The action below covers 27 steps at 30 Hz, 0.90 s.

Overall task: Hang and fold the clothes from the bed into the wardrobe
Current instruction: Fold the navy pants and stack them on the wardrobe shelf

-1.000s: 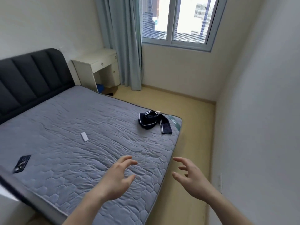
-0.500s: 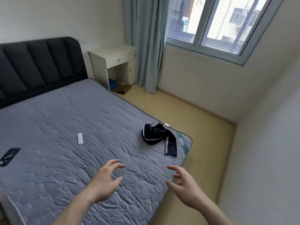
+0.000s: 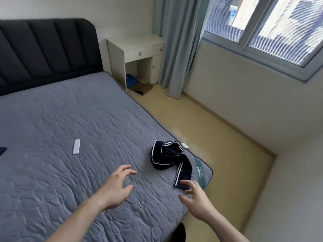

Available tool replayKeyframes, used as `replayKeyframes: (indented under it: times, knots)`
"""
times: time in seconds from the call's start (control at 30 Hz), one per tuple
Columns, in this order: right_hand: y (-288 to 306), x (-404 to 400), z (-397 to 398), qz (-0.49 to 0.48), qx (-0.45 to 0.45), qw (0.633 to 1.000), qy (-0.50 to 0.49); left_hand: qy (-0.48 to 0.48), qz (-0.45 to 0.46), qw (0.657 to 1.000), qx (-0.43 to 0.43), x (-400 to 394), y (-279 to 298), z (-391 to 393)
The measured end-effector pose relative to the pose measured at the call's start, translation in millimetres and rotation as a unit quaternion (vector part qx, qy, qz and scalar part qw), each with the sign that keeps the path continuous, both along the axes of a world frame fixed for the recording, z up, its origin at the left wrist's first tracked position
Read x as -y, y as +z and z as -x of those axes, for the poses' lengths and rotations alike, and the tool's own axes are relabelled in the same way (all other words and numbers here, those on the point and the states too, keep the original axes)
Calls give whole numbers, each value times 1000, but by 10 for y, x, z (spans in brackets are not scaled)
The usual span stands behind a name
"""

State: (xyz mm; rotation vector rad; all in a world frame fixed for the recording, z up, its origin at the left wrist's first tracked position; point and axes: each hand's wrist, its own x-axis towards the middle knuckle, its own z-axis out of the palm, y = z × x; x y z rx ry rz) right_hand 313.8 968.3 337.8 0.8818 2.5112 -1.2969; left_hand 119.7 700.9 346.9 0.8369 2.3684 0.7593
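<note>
Navy garment (image 3: pixel 168 157) lies crumpled on bed (image 3: pixel 70 119); both hands' grip open, empty

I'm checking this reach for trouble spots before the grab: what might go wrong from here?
1. The garment lies crumpled near the mattress corner; a loose grab by the right hand may take only the trailing end, leaving the rest dragging or slipping to the floor.
2. A small white tag sits at the bed edge beside it and could be knocked off.
3. The left hand is open and farther off, so lifting may be one-handed.
</note>
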Motion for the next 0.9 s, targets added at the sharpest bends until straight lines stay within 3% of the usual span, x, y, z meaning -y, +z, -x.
replayKeyframes:
  times: [0.27,0.47,0.67,0.9]
  knots:
    - [-1207,-1360,1461,-1,91,991,99,165,76,983,40,-617,-578,387]
    - [-2565,-2053,2428,-53,141,971,184,209,124,966,93,-1029,-1464,617]
    - [-3937,-2365,3092,-91,195,953,211,244,164,948,122,-1419,-2383,826]
    - [-4794,-2364,3346,-76,236,948,200,253,153,945,140,-1557,-3002,688]
